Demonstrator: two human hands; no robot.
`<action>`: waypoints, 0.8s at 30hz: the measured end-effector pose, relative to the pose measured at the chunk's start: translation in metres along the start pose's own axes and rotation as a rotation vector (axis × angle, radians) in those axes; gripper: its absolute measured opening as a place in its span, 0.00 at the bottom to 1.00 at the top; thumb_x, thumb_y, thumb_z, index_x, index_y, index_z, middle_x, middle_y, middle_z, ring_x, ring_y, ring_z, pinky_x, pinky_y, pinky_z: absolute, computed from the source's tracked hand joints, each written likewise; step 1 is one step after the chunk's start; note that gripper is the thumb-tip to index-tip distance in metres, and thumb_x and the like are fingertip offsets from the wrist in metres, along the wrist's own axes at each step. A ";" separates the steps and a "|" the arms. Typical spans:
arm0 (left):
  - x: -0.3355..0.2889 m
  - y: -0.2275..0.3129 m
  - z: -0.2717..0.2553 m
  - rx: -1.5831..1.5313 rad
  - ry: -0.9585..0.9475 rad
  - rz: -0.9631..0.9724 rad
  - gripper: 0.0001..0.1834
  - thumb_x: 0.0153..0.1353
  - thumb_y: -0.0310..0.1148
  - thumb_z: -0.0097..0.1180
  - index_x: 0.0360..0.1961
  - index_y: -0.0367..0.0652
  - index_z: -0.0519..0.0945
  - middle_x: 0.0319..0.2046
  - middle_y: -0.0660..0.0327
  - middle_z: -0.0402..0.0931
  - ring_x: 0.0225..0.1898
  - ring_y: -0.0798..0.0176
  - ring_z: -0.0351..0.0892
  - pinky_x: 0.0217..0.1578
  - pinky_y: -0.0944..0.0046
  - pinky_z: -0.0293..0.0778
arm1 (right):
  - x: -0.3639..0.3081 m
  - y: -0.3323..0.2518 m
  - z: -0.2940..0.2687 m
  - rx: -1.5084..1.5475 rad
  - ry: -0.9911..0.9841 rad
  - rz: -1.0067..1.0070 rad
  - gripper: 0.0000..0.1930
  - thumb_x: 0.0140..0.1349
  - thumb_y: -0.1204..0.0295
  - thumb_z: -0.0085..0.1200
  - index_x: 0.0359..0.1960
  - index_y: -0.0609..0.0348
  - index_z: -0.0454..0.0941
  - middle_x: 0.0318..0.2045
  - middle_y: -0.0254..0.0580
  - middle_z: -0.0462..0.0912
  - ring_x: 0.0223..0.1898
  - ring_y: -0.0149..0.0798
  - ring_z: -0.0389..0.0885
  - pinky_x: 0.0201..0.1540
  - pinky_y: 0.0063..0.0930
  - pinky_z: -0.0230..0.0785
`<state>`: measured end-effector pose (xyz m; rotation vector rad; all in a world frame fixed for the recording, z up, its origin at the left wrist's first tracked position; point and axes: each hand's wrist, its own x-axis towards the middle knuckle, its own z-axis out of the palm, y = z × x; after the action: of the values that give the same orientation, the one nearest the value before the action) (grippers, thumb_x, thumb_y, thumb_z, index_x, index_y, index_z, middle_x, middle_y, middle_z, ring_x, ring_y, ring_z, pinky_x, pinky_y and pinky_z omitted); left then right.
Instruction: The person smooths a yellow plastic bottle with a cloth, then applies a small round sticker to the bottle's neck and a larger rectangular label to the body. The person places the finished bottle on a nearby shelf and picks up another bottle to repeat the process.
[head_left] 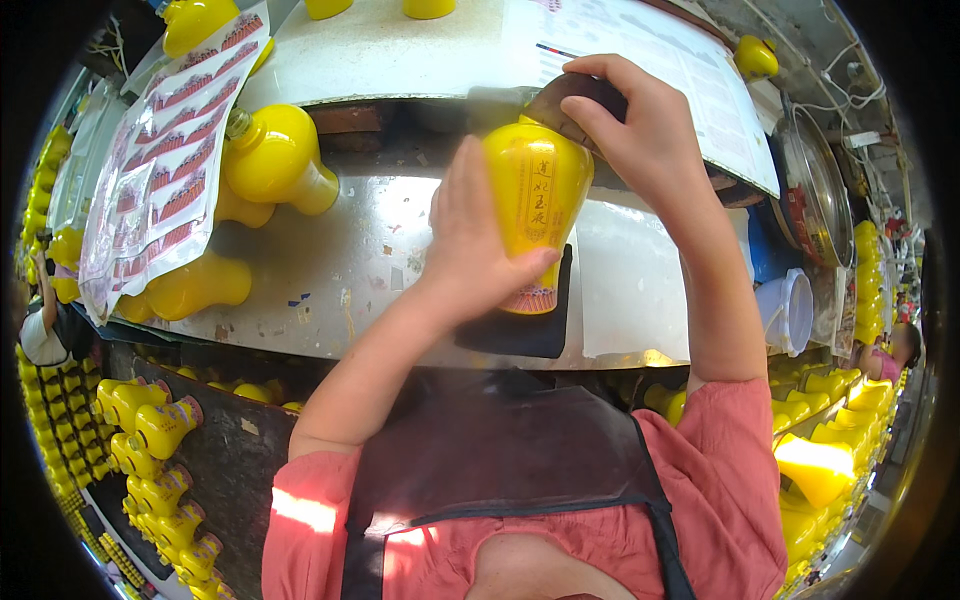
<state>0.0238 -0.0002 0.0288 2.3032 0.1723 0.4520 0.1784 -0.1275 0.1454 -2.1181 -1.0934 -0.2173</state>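
Note:
A glossy yellow vase-shaped bottle (pixel 545 185) stands over a black pad (pixel 515 340) in front of me. Dark lettering and a patterned band at its narrow foot show on the side toward me. My left hand (pixel 468 235) grips its left side, fingers up along the body and thumb across the lower front; it is slightly blurred. Between thumb and fingers, my right hand (pixel 645 125) pinches a flat dark brown scraper (pixel 578 98). The scraper's edge lies at the bottle's upper right shoulder, partly covering the neck.
At the left, a printed decal sheet (pixel 165 165) leans over yellow bottles (pixel 272 150) lying on the metal bench (pixel 390 230). A white board (pixel 400 55) spans the back. On the right are a white bucket (pixel 788 310) and rows of yellow bottles (pixel 835 440). More bottles (pixel 165 425) line the lower left.

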 end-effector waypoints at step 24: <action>-0.027 -0.023 0.004 -0.849 -0.051 -0.280 0.38 0.72 0.31 0.49 0.80 0.42 0.53 0.76 0.47 0.59 0.77 0.53 0.58 0.74 0.57 0.54 | -0.144 -0.010 0.025 -0.076 0.182 -0.275 0.17 0.46 0.84 0.72 0.37 0.52 0.86 0.37 0.40 0.89 0.29 0.44 0.84 0.36 0.33 0.76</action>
<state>0.0002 0.0061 0.0020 1.4288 0.2215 0.2478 0.0764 -0.1992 0.0684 -1.9630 -1.2800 -0.5781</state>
